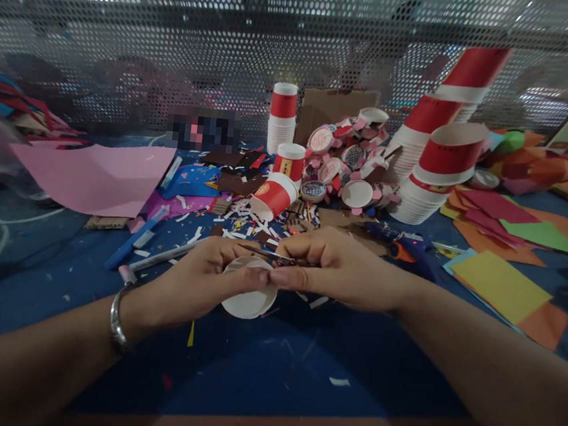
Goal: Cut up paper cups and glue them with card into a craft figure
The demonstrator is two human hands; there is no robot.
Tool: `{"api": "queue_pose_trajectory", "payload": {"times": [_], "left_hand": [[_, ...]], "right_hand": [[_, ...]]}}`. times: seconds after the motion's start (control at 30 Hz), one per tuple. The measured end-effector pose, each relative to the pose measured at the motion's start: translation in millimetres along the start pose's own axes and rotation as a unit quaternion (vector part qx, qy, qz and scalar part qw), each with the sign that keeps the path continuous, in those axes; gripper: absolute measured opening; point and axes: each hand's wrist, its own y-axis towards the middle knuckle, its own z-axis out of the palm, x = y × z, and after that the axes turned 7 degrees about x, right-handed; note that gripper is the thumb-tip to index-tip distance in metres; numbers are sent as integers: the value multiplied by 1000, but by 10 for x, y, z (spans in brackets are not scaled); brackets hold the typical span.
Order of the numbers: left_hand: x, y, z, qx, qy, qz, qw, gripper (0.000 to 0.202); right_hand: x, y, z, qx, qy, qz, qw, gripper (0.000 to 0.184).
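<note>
White paper cup base (250, 305), one: low and round, at centre above the near part of the blue table (299, 368); whether it touches the surface cannot be told. Left hand (192, 281): closed on its rim, thumb over the edge, presumably to steady it. Right hand (343, 272): closed around a slim metal tool (264, 254), one, probably scissors, lying across the rim, seemingly so the blades meet the paper edge.

Beyond, loose red-and-white cups, two: one upright (289, 161), one tipped (276, 196) among paper scraps. Heaped cup pieces (339, 161): overlapping, count uncertain. Stacks of cups to their right, three (418, 202), leaning; nested, likely to save room. Slim stack (282, 116), one, behind. Blue glue gun (418, 253), one, beside the right forearm. Pink sheet (96, 178), one, at left. Silver bracelet (117, 321), one, on the left wrist.
</note>
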Motion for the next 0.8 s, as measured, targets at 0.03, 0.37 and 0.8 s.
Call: {"api": "queue_pose_trajectory", "payload": {"times": [0.03, 0.37, 0.8], "left_hand": [[1, -9, 1, 0, 2, 0, 1000, 35], [-55, -44, 61, 14, -47, -1, 999, 33], [38, -23, 78, -64, -35, 16, 997, 31]], "right_hand": [[-1, -2, 6, 3, 15, -5, 1000, 44], [43, -17, 35, 25, 93, -26, 995, 34], [-16, 30, -12, -36, 26, -57, 997, 40]]}}
